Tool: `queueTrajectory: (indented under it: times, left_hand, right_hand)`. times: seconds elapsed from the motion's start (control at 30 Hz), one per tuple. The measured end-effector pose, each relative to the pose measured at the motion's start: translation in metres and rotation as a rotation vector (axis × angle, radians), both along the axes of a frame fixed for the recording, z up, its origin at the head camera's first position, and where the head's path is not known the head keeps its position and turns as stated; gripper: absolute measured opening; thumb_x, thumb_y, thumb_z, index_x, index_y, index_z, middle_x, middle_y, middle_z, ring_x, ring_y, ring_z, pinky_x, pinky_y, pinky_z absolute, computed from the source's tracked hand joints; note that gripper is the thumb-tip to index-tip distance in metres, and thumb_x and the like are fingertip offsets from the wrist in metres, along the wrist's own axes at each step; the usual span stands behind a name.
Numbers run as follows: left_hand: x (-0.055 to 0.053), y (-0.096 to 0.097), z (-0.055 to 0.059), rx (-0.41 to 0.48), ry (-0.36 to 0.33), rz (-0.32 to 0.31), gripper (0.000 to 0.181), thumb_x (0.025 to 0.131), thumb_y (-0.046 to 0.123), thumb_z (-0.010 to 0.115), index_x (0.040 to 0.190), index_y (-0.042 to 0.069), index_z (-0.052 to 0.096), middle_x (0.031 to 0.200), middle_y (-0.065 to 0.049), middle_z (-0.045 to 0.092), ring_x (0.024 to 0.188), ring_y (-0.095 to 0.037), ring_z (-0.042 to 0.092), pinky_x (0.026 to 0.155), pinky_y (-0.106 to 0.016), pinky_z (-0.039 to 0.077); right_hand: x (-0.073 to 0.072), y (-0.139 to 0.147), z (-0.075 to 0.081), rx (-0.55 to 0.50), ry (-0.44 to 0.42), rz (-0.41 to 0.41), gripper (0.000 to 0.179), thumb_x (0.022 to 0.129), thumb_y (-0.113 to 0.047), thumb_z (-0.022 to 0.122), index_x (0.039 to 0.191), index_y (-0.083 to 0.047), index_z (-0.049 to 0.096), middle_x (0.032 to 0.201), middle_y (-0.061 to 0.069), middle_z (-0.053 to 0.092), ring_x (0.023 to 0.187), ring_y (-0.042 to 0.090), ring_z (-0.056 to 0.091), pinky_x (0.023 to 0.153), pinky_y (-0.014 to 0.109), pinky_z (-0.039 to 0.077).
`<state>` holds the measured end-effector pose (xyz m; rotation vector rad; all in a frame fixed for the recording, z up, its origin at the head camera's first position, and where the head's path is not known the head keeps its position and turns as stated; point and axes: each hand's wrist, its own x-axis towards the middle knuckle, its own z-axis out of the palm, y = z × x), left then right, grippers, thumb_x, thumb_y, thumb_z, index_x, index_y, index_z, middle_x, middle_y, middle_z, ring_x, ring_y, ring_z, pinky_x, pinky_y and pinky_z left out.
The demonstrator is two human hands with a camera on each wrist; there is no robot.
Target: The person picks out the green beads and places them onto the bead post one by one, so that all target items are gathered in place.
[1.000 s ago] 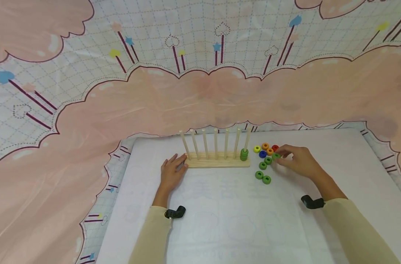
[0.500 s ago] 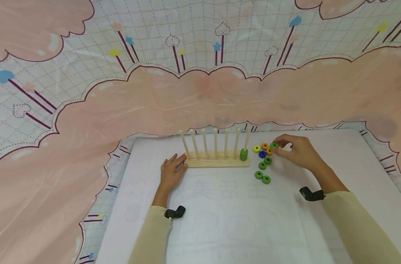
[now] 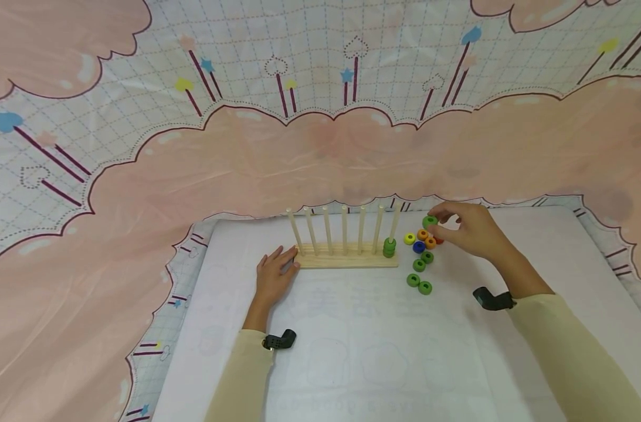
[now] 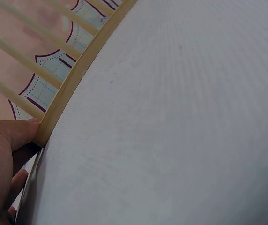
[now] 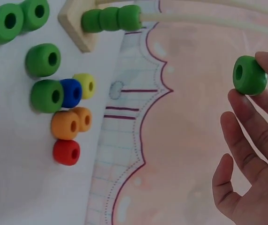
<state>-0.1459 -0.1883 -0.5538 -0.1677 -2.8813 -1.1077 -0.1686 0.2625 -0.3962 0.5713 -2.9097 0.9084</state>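
Note:
A wooden peg rack [image 3: 346, 263] with several upright pegs stands at the back of the white table. My left hand [image 3: 274, 279] holds its left end; in the left wrist view the thumb [image 4: 24, 129] lies on the base's corner. Green beads [image 3: 389, 248] are stacked on the rightmost peg. My right hand [image 3: 470, 231] pinches a green bead [image 5: 249, 75] between thumb and fingertips, raised above the loose beads and to the right of that stack. The bead's hole faces the pegs in the right wrist view.
Several loose green beads [image 3: 413, 280] lie right of the rack. Behind them are a blue bead [image 3: 419, 247], a yellow bead [image 3: 409, 238], two orange beads [image 3: 423, 234] and a red bead [image 5: 66, 153]. A patterned cloth [image 3: 320, 158] hangs behind the table.
My right hand has lifted the green bead from among the loose beads, moving it up and a little left. The left hand has stayed at the rack's end.

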Motion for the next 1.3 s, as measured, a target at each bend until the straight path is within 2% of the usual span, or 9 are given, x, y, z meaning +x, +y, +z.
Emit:
queueTrajectory:
  times: [0.33, 0.53, 0.73, 0.97, 1.3]
  left_hand:
    - [0.001, 0.001, 0.001, 0.007, 0.011, 0.001, 0.045, 0.101, 0.031, 0.063, 0.144, 0.015, 0.060, 0.150, 0.000, 0.057, 0.151, -0.030, 0.038, 0.126, -0.059, 0.009]
    - [0.001, 0.000, 0.000, 0.006, 0.010, -0.001, 0.045, 0.102, 0.030, 0.063, 0.144, 0.014, 0.060, 0.150, 0.000, 0.057, 0.151, -0.031, 0.038, 0.126, -0.059, 0.009]
    - [0.000, 0.000, 0.000, -0.009, 0.000, -0.005, 0.046, 0.102, 0.031, 0.062, 0.145, 0.014, 0.059, 0.151, 0.000, 0.056, 0.152, -0.030, 0.037, 0.126, -0.059, 0.009]
    - [0.000, 0.000, 0.000, -0.006, 0.001, -0.008, 0.046, 0.102, 0.031, 0.062, 0.145, 0.014, 0.059, 0.151, 0.000, 0.056, 0.152, -0.030, 0.037, 0.126, -0.059, 0.008]
    - [0.000, 0.000, -0.001, -0.005, 0.004, -0.008, 0.046, 0.102, 0.031, 0.063, 0.144, 0.014, 0.059, 0.151, -0.001, 0.056, 0.151, -0.031, 0.037, 0.125, -0.059, 0.009]
  right_hand:
    - [-0.004, -0.017, 0.022, -0.048, 0.050, 0.014, 0.029, 0.090, -0.023, 0.078, 0.116, -0.010, 0.073, 0.106, 0.008, 0.074, 0.101, 0.026, 0.064, 0.088, 0.051, 0.053]
    - [-0.007, -0.026, 0.030, -0.060, 0.068, 0.021, 0.029, 0.092, -0.026, 0.076, 0.118, -0.012, 0.073, 0.108, 0.006, 0.074, 0.101, 0.024, 0.063, 0.090, 0.051, 0.053]
    - [-0.010, -0.034, 0.037, -0.073, 0.122, 0.052, 0.030, 0.092, -0.023, 0.076, 0.119, -0.011, 0.072, 0.110, 0.006, 0.074, 0.100, 0.023, 0.063, 0.087, 0.048, 0.052]
    - [-0.013, -0.043, 0.040, -0.091, 0.151, 0.070, 0.029, 0.093, -0.022, 0.075, 0.120, -0.011, 0.072, 0.110, 0.005, 0.075, 0.099, 0.022, 0.065, 0.084, 0.045, 0.052]
    - [-0.017, -0.051, 0.037, -0.108, 0.140, 0.075, 0.029, 0.093, -0.024, 0.076, 0.119, -0.011, 0.072, 0.110, 0.005, 0.075, 0.098, 0.021, 0.065, 0.085, 0.044, 0.053]
